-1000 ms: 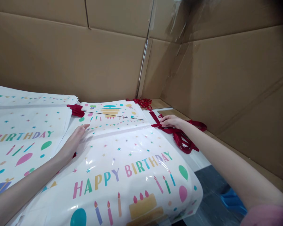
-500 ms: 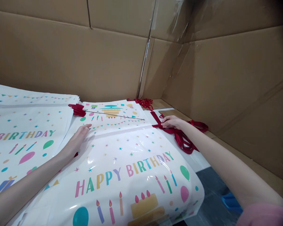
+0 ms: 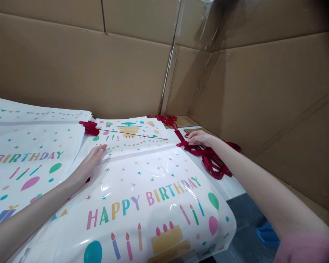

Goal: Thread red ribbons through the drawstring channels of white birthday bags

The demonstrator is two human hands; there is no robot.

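A white plastic bag (image 3: 142,190) printed "HAPPY BIRTHDAY" with candles and balloons lies flat in front of me. My left hand (image 3: 87,164) rests flat on its upper left corner, fingers apart. My right hand (image 3: 199,138) is at the bag's upper right corner, fingers closed on a dark red ribbon (image 3: 212,159) that runs from the bag's top edge into a loose heap on the right. A thin dark rod (image 3: 133,134) lies across the folded bag top beyond my hands.
A stack of the same printed bags (image 3: 24,153) lies on the left, with red ribbon ends (image 3: 89,128) at its corner. More red ribbon (image 3: 167,119) sits in the far corner. Cardboard walls (image 3: 263,87) close the back and right. A blue object (image 3: 267,233) lies low at the right.
My right hand has shifted slightly up and back with the ribbon. My left hand stays in place on the bag.
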